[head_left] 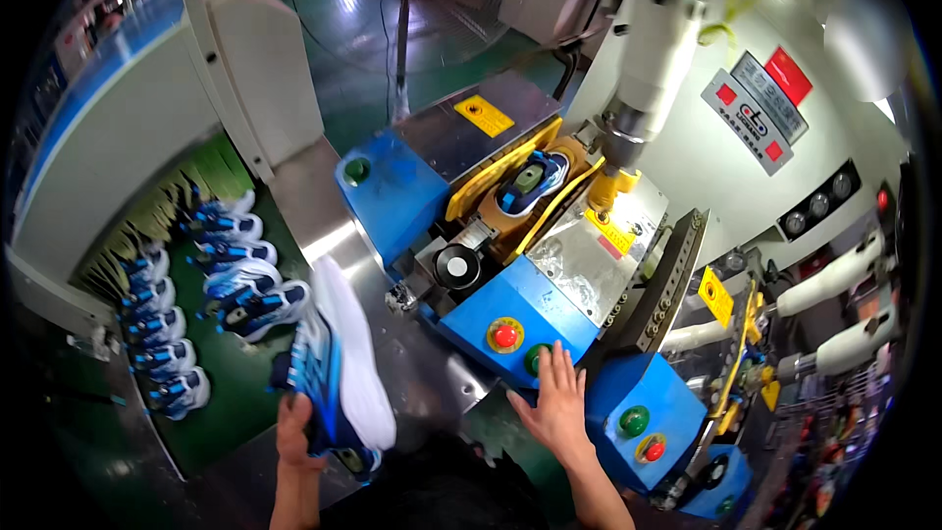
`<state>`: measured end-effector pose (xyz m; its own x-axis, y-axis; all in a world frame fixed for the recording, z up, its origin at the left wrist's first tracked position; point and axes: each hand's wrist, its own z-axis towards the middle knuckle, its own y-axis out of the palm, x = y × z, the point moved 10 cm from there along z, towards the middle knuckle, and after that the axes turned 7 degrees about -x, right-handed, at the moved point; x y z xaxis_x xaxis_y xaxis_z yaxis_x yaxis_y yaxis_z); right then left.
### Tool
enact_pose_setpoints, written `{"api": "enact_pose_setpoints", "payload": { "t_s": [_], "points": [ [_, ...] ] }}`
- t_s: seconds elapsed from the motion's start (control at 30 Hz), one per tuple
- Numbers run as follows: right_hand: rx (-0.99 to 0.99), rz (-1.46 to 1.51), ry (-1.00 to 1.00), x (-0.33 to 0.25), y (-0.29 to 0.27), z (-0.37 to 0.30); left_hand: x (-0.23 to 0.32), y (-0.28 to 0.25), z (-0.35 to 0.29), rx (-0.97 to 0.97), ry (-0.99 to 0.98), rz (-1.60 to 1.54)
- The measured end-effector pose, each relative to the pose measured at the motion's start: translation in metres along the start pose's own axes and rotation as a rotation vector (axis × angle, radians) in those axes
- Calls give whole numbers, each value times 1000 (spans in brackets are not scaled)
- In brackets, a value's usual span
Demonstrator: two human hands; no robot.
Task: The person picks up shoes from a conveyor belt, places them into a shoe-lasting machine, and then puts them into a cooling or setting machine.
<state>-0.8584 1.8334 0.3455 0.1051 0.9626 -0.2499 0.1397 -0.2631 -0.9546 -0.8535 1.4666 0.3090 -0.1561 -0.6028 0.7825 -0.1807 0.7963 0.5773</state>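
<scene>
Counting one blue-painted, steel-topped machine (510, 306). On flat dark-green belt (221, 363) leftward, about ten blue-and-white shoes (263, 308), two rows. Holding one striped blue shoe (332, 373) in left hand (294, 432), grip closed, smooth white sole (358, 383) facing right. Within machine, one strapped blue shoe (533, 180). Right hand (557, 404) spread, empty, at domed green button (534, 359); contact unclear. Beside: one domed red button (505, 336).

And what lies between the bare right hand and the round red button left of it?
A round green button on the blue boxy housing, seen in the head view.
</scene>
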Motion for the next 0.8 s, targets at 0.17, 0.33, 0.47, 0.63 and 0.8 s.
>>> {"api": "enact_pose_setpoints", "payload": {
  "t_s": [0.17, 0.33, 0.47, 0.63, 0.8],
  "points": [
    [-290, 713, -420, -94, 15, -54, -12, 75, -88, -251, -110, 291],
    [-1078, 2118, -32, -118, 106, -144, -6, 131, -154, -603, 145, 686],
    [-1377, 1977, 377, -158, 173, -211, 26, 76, -145, -540, 388, 683],
    [-758, 1223, -163, -213, 210, -157, 17, -82, -141, -50, 202, 212],
    [-340, 625, 232, -211, 300, -81, 48, -178, -106, 47, 97, 332]
  ]
}}
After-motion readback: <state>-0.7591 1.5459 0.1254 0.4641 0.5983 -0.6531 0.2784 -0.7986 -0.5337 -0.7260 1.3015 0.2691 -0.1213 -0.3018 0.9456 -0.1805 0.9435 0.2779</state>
